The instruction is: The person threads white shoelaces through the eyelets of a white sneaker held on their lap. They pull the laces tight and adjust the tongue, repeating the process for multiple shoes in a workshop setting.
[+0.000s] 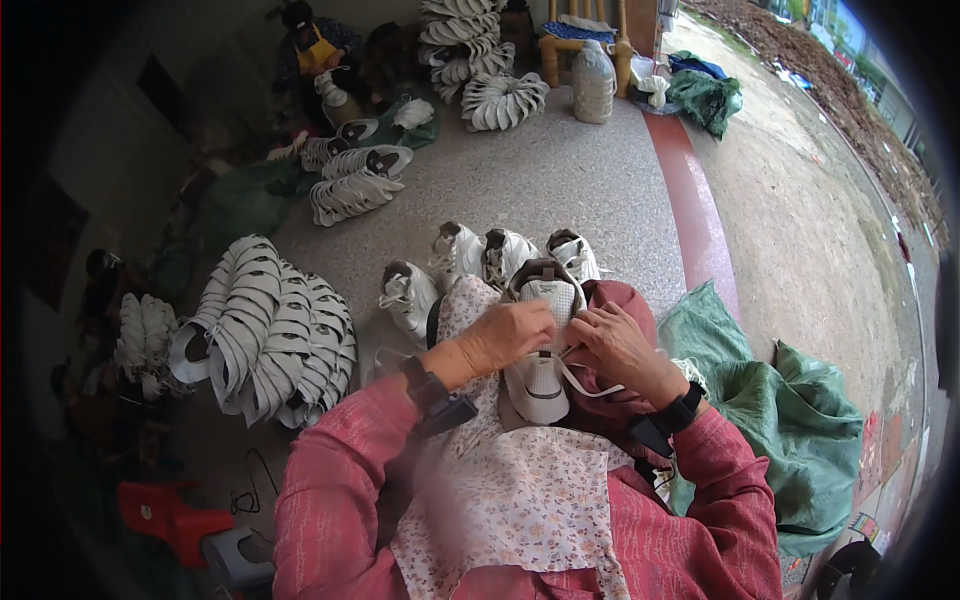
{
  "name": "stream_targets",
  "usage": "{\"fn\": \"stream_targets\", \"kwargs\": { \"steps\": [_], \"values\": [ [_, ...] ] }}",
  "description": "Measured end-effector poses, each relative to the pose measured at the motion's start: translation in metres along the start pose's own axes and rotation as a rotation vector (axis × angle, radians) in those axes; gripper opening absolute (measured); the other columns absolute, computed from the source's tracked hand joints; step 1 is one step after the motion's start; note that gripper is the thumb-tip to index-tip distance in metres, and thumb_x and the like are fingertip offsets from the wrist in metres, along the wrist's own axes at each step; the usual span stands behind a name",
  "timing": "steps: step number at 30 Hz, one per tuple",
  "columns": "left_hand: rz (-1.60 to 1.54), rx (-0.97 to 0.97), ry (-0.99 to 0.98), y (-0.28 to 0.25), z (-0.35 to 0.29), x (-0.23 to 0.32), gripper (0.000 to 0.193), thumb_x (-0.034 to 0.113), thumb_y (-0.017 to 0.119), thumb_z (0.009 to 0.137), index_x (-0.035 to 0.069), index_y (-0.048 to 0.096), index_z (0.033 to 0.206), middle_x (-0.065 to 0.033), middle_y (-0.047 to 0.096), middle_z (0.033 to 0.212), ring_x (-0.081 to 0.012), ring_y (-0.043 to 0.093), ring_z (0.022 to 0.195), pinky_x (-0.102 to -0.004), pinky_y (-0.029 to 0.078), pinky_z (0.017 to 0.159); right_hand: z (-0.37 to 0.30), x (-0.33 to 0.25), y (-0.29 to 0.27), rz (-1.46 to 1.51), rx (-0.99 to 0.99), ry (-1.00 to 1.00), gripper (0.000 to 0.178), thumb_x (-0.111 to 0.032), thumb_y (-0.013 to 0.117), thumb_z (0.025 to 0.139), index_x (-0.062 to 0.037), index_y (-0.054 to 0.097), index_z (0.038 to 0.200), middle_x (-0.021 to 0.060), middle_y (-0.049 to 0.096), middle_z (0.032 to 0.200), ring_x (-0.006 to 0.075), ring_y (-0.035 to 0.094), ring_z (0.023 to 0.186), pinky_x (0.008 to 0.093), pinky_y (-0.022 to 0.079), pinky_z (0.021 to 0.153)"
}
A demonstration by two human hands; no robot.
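A white sneaker [540, 398] with a dark brown lining lies on my lap, its toe toward me and its tongue raised. My left hand [508, 338] is at the shoe's left side, fingers bent together; what they pinch is too small to make out. On the other side my right hand [618, 348] is closed at the eyelets on a white shoelace [590, 386], which loops down beside the toe. Several more laced white sneakers [408, 298] stand on the floor just beyond my knees. A floral apron [520, 490] covers my lap.
Long stacks of white shoe uppers [270, 335] lie at the left, with more piles [505, 100] farther off. Green sacks [790, 420] are at the right. A red stool [175, 520] stands lower left. A plastic jug [594, 82] stands near a bamboo chair. Another person [315, 55] sits at the back.
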State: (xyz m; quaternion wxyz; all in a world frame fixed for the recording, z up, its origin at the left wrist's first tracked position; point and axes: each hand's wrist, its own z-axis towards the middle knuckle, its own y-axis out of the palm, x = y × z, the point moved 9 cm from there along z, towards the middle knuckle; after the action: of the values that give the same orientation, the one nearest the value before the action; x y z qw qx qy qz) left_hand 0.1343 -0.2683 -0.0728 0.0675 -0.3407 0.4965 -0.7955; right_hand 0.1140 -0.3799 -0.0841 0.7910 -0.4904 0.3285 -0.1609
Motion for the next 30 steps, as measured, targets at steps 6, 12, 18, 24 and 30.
{"fn": "stream_targets", "kwargs": {
  "steps": [6, 12, 18, 24, 30],
  "values": [
    [-0.174, 0.044, -0.059, -0.026, -0.018, -0.003, 0.010, 0.009, 0.070, 0.085, 0.003, 0.067, 0.092, -0.0106, 0.060, 0.090, -0.0296, 0.065, 0.087, -0.0370, 0.053, 0.075, 0.002, -0.004, 0.000, 0.037, 0.054, -0.049, 0.027, -0.024, 0.074, 0.081, -0.0098, 0.056, 0.095, 0.0053, 0.055, 0.090, 0.0246, 0.059, 0.091, 0.0385, 0.041, 0.084],
    [-0.180, -0.094, 0.098, 0.014, 0.005, 0.007, 0.011, 0.010, 0.071, 0.084, 0.003, 0.068, 0.093, -0.0100, 0.060, 0.091, -0.0292, 0.065, 0.087, -0.0370, 0.052, 0.078, 0.004, -0.003, 0.002, 0.057, 0.020, -0.104, 0.029, -0.024, 0.076, 0.079, -0.0099, 0.055, 0.093, 0.0055, 0.055, 0.090, 0.0248, 0.059, 0.090, 0.0379, 0.041, 0.085],
    [-0.221, -0.196, 0.041, 0.021, 0.014, 0.005, 0.007, 0.009, 0.069, 0.084, 0.004, 0.067, 0.089, -0.0104, 0.060, 0.090, -0.0302, 0.065, 0.088, -0.0387, 0.052, 0.078, 0.001, -0.002, -0.006, 0.066, 0.069, -0.083, 0.027, -0.022, 0.075, 0.078, -0.0113, 0.055, 0.091, 0.0042, 0.056, 0.088, 0.0230, 0.060, 0.088, 0.0377, 0.043, 0.083],
    [-0.041, -0.114, 0.070, 0.023, 0.014, 0.002, 0.009, 0.010, 0.068, 0.084, 0.004, 0.065, 0.090, -0.0098, 0.059, 0.089, -0.0297, 0.065, 0.087, -0.0384, 0.053, 0.075, 0.002, 0.003, 0.000, 0.124, 0.043, -0.046, 0.026, -0.023, 0.075, 0.079, -0.0116, 0.055, 0.091, 0.0043, 0.057, 0.089, 0.0231, 0.060, 0.088, 0.0381, 0.042, 0.082],
    [0.478, 0.407, 0.037, -0.124, -0.021, -0.007, 0.005, 0.006, 0.065, 0.086, 0.006, 0.064, 0.091, -0.0108, 0.059, 0.084, -0.0298, 0.064, 0.078, -0.0385, 0.054, 0.069, 0.004, 0.002, -0.001, 0.127, -0.010, -0.005, 0.028, -0.023, 0.077, 0.078, -0.0101, 0.056, 0.091, 0.0072, 0.056, 0.089, 0.0258, 0.059, 0.090, 0.0378, 0.042, 0.086]
  ]
}}
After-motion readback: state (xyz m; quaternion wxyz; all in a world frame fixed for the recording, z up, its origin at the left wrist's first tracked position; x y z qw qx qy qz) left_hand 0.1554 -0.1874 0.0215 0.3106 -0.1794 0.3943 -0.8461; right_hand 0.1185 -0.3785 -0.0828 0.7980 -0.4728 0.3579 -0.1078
